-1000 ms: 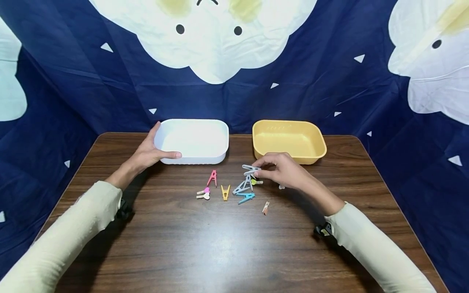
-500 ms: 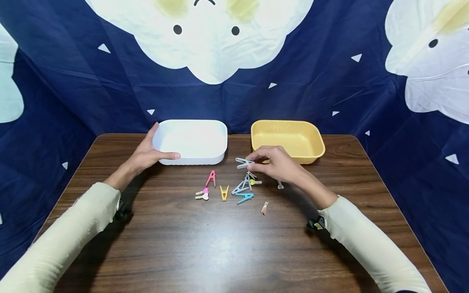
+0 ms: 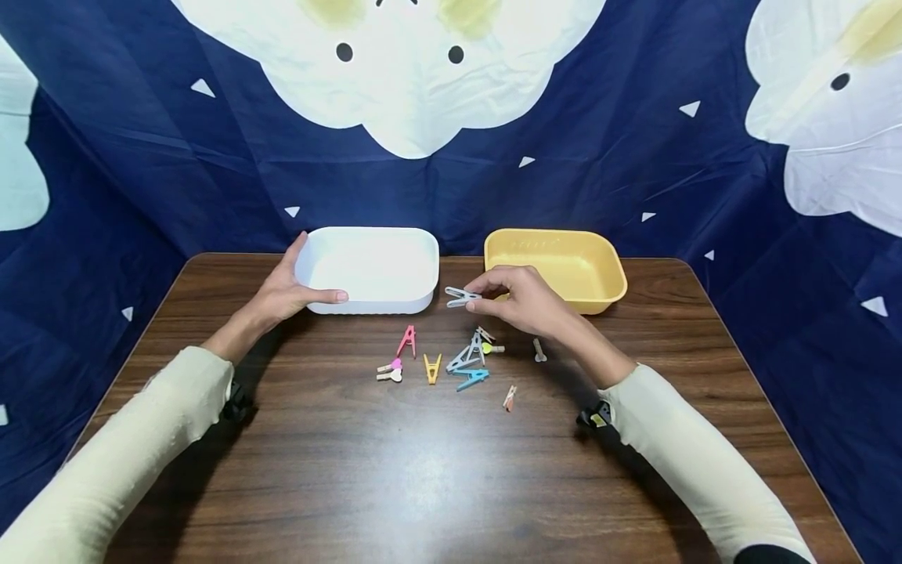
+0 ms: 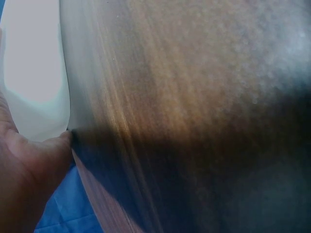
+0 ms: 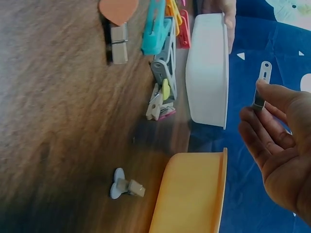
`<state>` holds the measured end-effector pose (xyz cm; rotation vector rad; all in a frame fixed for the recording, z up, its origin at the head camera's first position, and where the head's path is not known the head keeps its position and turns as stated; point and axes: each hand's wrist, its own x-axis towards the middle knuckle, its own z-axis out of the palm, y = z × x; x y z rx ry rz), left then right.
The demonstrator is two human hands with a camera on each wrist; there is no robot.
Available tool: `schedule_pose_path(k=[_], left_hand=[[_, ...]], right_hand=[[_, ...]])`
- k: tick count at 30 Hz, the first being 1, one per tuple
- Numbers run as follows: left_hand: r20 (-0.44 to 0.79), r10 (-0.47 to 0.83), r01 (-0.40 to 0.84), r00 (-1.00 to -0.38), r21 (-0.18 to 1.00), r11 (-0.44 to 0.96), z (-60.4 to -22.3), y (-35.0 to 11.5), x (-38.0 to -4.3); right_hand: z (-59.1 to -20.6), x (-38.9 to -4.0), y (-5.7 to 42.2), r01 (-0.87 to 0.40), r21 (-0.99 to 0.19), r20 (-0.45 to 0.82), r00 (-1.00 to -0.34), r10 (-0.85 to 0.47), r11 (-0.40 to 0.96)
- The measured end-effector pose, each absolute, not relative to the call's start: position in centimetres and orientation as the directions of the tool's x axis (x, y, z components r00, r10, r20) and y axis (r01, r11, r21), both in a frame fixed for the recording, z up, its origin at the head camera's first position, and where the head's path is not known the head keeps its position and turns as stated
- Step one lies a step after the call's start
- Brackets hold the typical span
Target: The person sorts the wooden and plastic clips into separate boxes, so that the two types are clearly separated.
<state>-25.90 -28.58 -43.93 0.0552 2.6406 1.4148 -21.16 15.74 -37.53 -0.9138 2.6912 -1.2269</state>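
Between thumb and fingertips my right hand [image 3: 524, 301] pinches a pale grey plastic clothespin [image 3: 461, 297], raised in front of the gap between two basins. The right wrist view shows that clothespin [image 5: 263, 80] edge-on. My left hand [image 3: 282, 294] grips the left end of a white basin [image 3: 380, 308], thumb along its front wall; the left wrist view shows this thumb [image 4: 53, 145] against the wall. Below lie a grey clothespin [image 3: 465, 359], a blue one [image 3: 472, 378], a yellow one [image 3: 432, 369] and a red one [image 3: 407, 340].
A yellow basin [image 3: 613, 294] stands at the back right, partly behind my right hand. Small wooden heart pegs lie about: a pink one [image 3: 393, 365], a white one [image 3: 391, 376], an orange one [image 3: 510, 398] and a pale one [image 3: 539, 350]. A blue curtain [image 3: 451, 196] hangs behind the table.
My right hand has lifted the grey clothespin away from the pile, up and to the left toward the white basin. The left hand keeps its place on that basin.
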Motion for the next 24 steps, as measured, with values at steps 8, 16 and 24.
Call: schedule_pose_path(k=[8, 16, 24], left_hand=[[-0.1, 0.103, -0.025, -0.99, 0.83, 0.558, -43.8, -28.5, -25.9], [-0.103, 0.105, -0.027, -0.989, 0.828, 0.561, -44.0, -28.4, -25.9], [-0.109, 0.105, -0.033, -0.988, 0.831, 0.555, -43.9, -28.4, -25.8]], right_hand=[[-36.9, -21.9, 14.8, -0.487, -0.695, 0.18, -0.83, -0.527, 0.529], [-36.9, -22.6, 13.6, -0.477, -0.716, 0.19, -0.836, -0.515, 0.51], [-36.7, -23.1, 11.9, -0.445, -0.744, 0.182, -0.853, -0.49, 0.499]])
